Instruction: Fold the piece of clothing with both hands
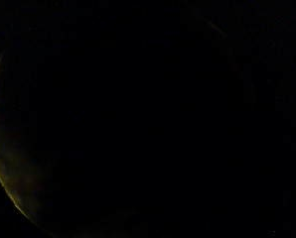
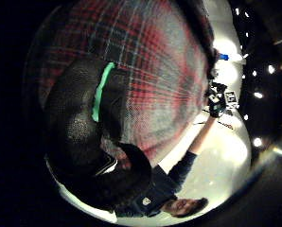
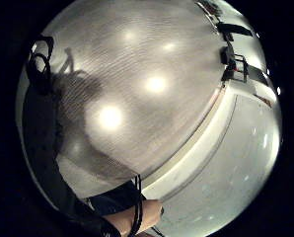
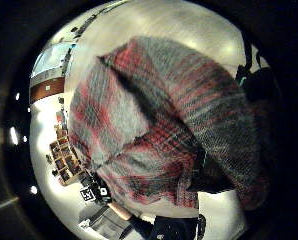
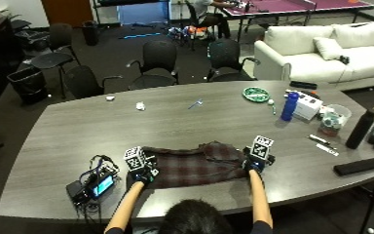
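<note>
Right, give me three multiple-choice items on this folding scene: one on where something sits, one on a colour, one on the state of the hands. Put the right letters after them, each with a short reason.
1. Where does the plaid garment lie?
A. On the white sofa
B. On the grey table, at the edge nearest the person
C. On a black chair

2. What colour is the upright bottle at the table's right side?
A. Blue
B. Yellow
C. Pink

3. How do the two hands stand to the garment?
A. Both raised well clear of it
B. Only one is near it
C. The left hand is at its left end, the right hand at its right end

Answers: 1 B, the outside view shows it flat on the tabletop before the person. 2 A, it reads blue there. 3 C, each glove sits at one end of the cloth.
</note>
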Demonstrator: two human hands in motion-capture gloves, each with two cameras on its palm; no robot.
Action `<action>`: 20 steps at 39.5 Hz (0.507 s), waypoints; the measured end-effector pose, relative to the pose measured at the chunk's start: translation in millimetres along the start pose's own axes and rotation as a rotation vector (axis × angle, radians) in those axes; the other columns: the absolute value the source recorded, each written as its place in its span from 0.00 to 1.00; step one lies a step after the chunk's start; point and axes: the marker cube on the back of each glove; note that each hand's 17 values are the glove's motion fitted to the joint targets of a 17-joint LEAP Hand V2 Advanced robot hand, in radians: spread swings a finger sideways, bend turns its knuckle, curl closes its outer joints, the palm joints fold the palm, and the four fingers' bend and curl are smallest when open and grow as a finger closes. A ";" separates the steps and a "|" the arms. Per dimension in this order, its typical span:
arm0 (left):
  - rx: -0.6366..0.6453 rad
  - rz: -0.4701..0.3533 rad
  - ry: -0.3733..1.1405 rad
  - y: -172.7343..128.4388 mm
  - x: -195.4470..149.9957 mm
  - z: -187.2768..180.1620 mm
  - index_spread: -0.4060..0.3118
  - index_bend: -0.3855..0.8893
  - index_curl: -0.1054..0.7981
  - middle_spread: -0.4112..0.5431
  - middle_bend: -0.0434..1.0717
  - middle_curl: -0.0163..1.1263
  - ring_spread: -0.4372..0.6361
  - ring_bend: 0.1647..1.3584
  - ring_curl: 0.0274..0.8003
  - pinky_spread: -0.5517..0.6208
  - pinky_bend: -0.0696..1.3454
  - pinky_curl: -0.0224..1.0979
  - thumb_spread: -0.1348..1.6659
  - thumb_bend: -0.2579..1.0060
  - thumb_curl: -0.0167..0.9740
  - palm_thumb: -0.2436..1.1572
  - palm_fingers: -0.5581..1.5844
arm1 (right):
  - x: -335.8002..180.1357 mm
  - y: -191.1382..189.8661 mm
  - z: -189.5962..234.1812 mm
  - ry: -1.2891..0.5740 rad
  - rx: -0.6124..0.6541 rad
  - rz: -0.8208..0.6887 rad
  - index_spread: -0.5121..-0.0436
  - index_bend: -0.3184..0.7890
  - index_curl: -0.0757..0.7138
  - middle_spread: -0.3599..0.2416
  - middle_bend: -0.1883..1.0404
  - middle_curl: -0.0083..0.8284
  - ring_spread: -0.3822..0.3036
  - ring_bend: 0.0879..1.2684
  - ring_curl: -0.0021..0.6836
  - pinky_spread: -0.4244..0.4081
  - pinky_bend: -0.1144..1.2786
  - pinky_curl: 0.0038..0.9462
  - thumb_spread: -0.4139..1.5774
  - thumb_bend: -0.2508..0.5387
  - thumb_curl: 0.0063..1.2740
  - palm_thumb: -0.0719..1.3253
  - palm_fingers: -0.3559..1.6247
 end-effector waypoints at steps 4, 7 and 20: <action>0.003 0.093 0.143 -0.9 11.0 -4.0 0.46 0.50 0.64 0.61 0.17 0.23 0.79 0.23 0.39 0.79 0.21 0.29 0.82 0.22 0.33 0.33 0.36 | 27.7 -5.7 -15.9 0.003 0.050 0.042 0.63 0.46 0.39 0.29 0.43 0.60 0.21 0.48 0.67 0.15 0.58 0.42 0.57 0.31 0.42 0.67 0.80; 0.033 0.165 0.203 -5.6 19.7 -4.6 0.46 0.51 0.64 0.59 0.17 0.23 0.76 0.24 0.39 0.75 0.22 0.30 0.82 0.22 0.33 0.35 0.38 | 43.7 -8.6 -32.3 0.000 0.097 0.079 0.61 0.44 0.42 0.27 0.43 0.61 0.20 0.47 0.67 0.14 0.57 0.41 0.52 0.29 0.44 0.68 0.81; 0.105 0.331 0.231 -9.2 53.4 -27.0 0.47 0.53 0.64 0.52 0.18 0.24 0.66 0.21 0.38 0.62 0.21 0.32 0.85 0.24 0.34 0.43 0.44 | 16.3 29.4 -163.3 0.109 0.322 0.078 0.59 0.43 0.50 0.24 0.43 0.63 0.19 0.46 0.68 0.12 0.55 0.42 0.42 0.27 0.49 0.70 0.81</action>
